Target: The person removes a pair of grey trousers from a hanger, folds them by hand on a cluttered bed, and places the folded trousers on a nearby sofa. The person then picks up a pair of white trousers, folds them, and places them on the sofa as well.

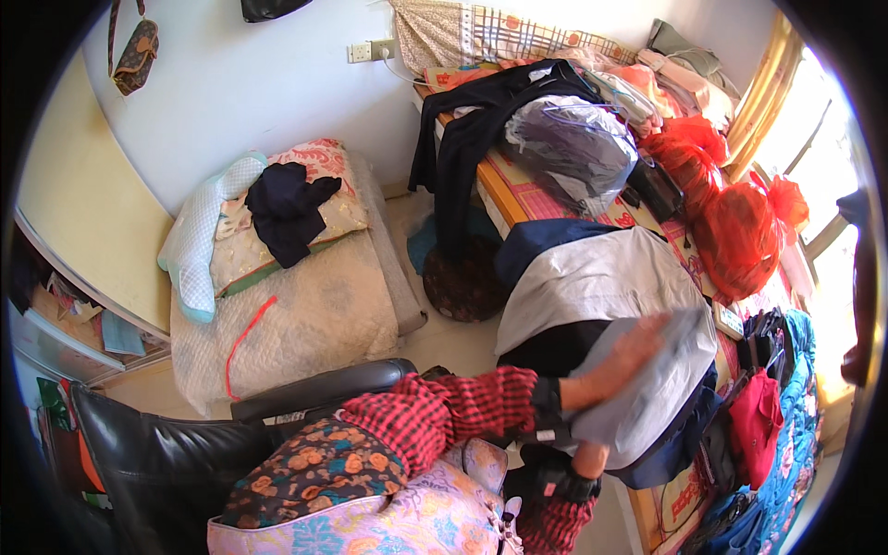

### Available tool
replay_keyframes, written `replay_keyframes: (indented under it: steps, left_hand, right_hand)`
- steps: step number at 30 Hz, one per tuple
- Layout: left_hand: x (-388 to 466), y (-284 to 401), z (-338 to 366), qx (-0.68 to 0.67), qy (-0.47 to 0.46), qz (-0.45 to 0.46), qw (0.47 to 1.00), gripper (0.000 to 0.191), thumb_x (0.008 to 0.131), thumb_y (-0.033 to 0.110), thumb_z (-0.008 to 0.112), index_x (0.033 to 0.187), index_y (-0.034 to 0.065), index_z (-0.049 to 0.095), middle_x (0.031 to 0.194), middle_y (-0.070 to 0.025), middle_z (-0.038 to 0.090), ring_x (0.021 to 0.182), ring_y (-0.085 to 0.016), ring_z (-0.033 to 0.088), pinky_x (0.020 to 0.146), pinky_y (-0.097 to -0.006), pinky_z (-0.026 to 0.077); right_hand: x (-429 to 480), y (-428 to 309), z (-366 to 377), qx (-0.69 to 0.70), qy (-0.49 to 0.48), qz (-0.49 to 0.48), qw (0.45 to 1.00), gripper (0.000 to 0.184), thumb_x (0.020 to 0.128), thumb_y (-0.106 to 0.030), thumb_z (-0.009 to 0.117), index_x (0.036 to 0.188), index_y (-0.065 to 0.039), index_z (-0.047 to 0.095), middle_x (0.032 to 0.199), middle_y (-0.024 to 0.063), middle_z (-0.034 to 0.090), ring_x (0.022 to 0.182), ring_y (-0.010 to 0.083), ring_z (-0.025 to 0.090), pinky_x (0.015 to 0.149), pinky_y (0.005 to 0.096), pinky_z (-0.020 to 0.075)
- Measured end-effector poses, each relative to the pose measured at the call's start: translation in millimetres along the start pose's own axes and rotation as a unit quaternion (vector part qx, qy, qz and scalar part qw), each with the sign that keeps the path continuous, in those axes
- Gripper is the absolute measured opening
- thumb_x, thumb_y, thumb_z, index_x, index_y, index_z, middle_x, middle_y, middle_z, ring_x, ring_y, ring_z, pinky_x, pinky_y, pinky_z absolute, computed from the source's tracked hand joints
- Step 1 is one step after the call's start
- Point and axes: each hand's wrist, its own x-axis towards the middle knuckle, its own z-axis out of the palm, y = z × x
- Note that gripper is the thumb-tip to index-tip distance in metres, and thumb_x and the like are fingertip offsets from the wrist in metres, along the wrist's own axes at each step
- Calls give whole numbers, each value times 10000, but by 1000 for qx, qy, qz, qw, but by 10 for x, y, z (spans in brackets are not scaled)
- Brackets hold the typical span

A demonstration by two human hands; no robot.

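My left hand (621,361) reaches over a grey cloth (617,409); its fingers are blurred against the cloth, so their grip is unclear. Only the wrist part of my right hand (590,460) shows at the cloth's near edge, with its fingers hidden. Beneath lies a larger pale grey fabric piece (590,277) with a dark blue part (544,239) at its far side. Black fabric (555,354) shows between the pale piece and the grey cloth. Both my sleeves are red and black checked, with dark cuffs.
Red plastic bags (739,239), a clear bag of clothing (576,149) and a black garment (465,132) lie along the bed (496,187). Clothes on hangers (756,423) lie at right. A black chair (173,465) and a low padded seat (312,305) stand at left.
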Motion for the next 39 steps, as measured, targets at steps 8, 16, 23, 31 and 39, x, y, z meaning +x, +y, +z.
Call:
replay_keyframes:
  steps: [8,16,23,31,39]
  left_hand:
    - [-416,-503,-1649,-376,217,-167,885,685,1051,502,396,1608,122,274,1663,-154,213,1532,-336,173,1220,-551,140]
    - [-833,-1000,-2748,-449,317,-169,818,734,1022,554,410,1588,100,304,1632,-154,269,1496,-334,241,1205,-534,190]
    - [-613,-1280,-3596,-478,336,-130,801,780,998,600,422,1571,80,330,1605,-155,318,1464,-333,299,1193,-520,233]
    - [-987,-1388,-4403,-478,349,-78,802,836,969,653,435,1551,58,360,1575,-156,374,1428,-331,367,1179,-503,283]
    - [-2127,-1247,-4932,-453,373,-29,809,895,941,705,449,1532,35,389,1544,-156,430,1391,-329,434,1165,-487,333]
  right_hand:
    - [-842,-1308,1688,-322,-410,-433,735,530,1061,-353,481,1512,-77,445,1607,255,322,1481,481,286,1211,593,191]
    - [-828,-939,1875,80,-414,133,897,727,931,-366,734,1444,67,456,1454,207,529,1338,302,507,1141,401,361]
    - [-675,-776,2445,325,-511,397,690,447,941,-279,723,1290,-26,603,1197,97,689,1003,224,696,898,379,572]
    - [-1103,-560,3235,358,-514,473,620,497,938,-246,714,1333,14,561,1262,135,668,1132,261,665,1010,412,534]
    - [-1625,-486,3755,276,-564,446,638,353,869,-77,705,1196,27,621,1107,99,692,1018,223,694,939,380,565]
